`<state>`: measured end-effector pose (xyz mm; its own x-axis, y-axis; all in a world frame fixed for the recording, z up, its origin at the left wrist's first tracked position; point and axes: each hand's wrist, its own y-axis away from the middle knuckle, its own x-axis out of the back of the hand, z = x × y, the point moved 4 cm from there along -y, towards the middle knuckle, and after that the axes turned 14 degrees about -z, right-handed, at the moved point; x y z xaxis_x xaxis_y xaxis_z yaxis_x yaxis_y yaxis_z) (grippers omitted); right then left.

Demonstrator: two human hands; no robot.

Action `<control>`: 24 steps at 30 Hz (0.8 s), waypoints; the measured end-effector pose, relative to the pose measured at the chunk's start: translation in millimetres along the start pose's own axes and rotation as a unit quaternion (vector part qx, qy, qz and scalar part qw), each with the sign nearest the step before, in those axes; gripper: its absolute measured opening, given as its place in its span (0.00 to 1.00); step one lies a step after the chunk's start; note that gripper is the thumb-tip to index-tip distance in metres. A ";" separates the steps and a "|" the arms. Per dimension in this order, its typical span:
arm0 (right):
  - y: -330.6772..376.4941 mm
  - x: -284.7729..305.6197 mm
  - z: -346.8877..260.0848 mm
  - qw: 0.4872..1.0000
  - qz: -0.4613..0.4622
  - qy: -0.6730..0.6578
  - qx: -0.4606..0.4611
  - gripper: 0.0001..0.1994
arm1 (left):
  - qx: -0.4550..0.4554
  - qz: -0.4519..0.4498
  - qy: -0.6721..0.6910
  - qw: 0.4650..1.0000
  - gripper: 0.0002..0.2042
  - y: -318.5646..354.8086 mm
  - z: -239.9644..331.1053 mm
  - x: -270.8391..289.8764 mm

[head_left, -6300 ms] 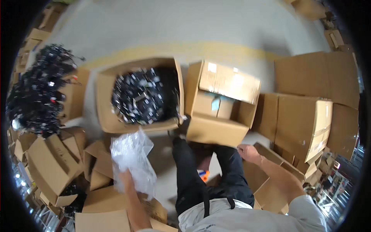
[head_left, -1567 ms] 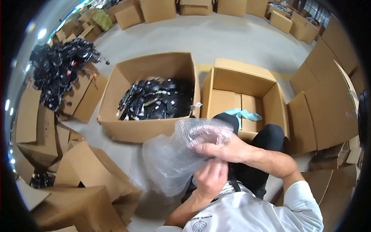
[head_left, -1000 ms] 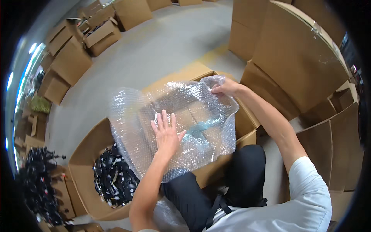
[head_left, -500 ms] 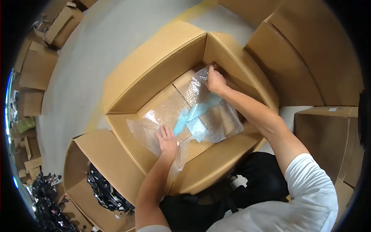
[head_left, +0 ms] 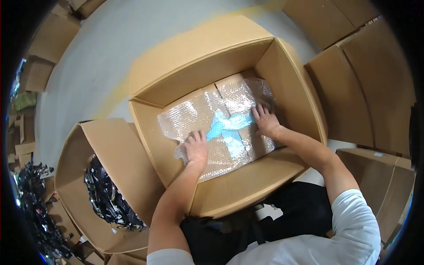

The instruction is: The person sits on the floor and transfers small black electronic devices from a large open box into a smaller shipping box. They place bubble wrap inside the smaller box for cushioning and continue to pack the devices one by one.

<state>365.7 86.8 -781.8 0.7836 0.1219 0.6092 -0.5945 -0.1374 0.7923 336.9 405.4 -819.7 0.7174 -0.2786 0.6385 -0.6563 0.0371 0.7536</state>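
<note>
A large open cardboard box point(head_left: 229, 196) stands before me with its flaps folded outward. Clear bubble wrap point(head_left: 190, 112) lies spread over the bottom of it, and strips of light blue tape point(head_left: 234, 143) show at the middle, seen through or on the wrap. My left hand point(head_left: 195, 148) presses flat on the left part of the sheet, fingers stretched out. On the right part rests my right hand point(head_left: 266, 122), palm down with its fingers spread. Neither hand grips anything.
At the lower left a second open box point(head_left: 117, 163) holds black wire bundles point(head_left: 106, 194); more dark bundles point(head_left: 37, 212) are heaped beyond it. Tall cardboard boxes point(head_left: 349, 88) stand close on the right. Further boxes point(head_left: 55, 37) line the far left, across the grey floor point(head_left: 101, 57).
The bubble wrap now lies flatter across the box bottom. My right hand has let go of its far corner and come nearer, opening onto the sheet. My view has shifted a little.
</note>
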 end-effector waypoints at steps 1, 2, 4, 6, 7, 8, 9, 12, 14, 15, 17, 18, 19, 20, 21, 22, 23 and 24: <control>1.6 -4.0 -10.1 1.000 -0.010 -0.008 0.012 0.61 | 0.025 -0.030 0.024 0.999 0.52 -3.7 -1.9 -7.6; -1.5 -9.4 -2.8 0.998 -0.019 -0.058 0.003 0.61 | 0.027 -0.051 0.064 0.996 0.52 -6.6 -5.6 -2.9; -7.6 -12.1 11.9 0.996 -0.006 -0.085 -0.007 0.62 | 0.016 -0.100 0.163 0.981 0.49 1.7 -14.4 6.9; -10.5 -5.8 19.8 0.992 0.007 -0.123 0.004 0.63 | -0.016 -0.110 0.234 0.966 0.47 2.1 -27.2 6.0; -11.0 -4.9 27.3 0.985 0.002 -0.172 0.015 0.63 | -0.036 -0.096 0.240 0.965 0.48 -6.8 -29.4 4.1; -4.2 -9.0 32.0 0.986 -0.027 -0.163 0.033 0.63 | -0.065 -0.110 0.176 0.976 0.42 22.5 -19.3 43.8; 3.0 -7.3 27.1 0.992 -0.040 -0.121 0.004 0.61 | -0.078 -0.078 0.161 0.981 0.33 39.9 -21.0 60.1; 31.8 -8.1 9.9 0.996 0.060 0.038 0.048 0.57 | -0.202 0.004 0.185 0.962 0.21 72.3 -7.6 99.8; 64.3 3.7 -21.5 0.986 -0.040 -0.037 0.158 0.48 | -0.264 0.062 0.217 0.938 0.19 152.6 -26.0 152.5; 81.6 6.2 -20.0 0.973 0.005 -0.039 0.229 0.41 | -0.284 0.149 0.260 0.911 0.18 183.3 -36.9 171.8; 139.2 26.7 -47.2 0.963 -0.055 -0.140 0.224 0.34 | -0.257 0.240 0.359 0.865 0.16 251.0 -91.0 188.9; 166.2 33.0 -48.7 0.956 -0.051 -0.180 0.224 0.32 | -0.225 0.250 0.412 0.847 0.14 283.9 -128.0 193.4; 198.3 35.5 -46.1 0.949 -0.045 -0.224 0.216 0.30 | -0.223 0.330 0.535 0.745 0.13 294.7 -165.5 178.7; 215.4 25.1 -39.8 0.941 -0.031 -0.269 0.204 0.29 | -0.152 0.424 0.490 0.746 0.11 307.3 -209.9 167.4; 231.3 16.9 -27.6 0.931 -0.011 -0.311 0.189 0.27 | -0.060 0.462 0.473 0.748 0.11 304.5 -253.1 139.4; 239.9 12.4 -20.2 0.918 0.003 -0.352 0.184 0.25 | -0.011 0.439 0.513 0.737 0.13 293.2 -297.3 87.1; 240.8 10.8 -21.6 0.924 -0.010 -0.335 0.185 0.25 | 0.074 0.346 0.364 0.861 0.16 280.7 -346.1 19.5; 237.0 9.8 -21.4 0.928 -0.022 -0.322 0.188 0.24 | 0.083 0.209 0.293 0.929 0.24 266.5 -381.3 -61.1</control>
<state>228.7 76.5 -587.3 0.8227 -0.4608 0.3328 -0.5492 -0.4934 0.6745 207.2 798.2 -598.3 0.3641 0.2999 0.8818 -0.8980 -0.1379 0.4178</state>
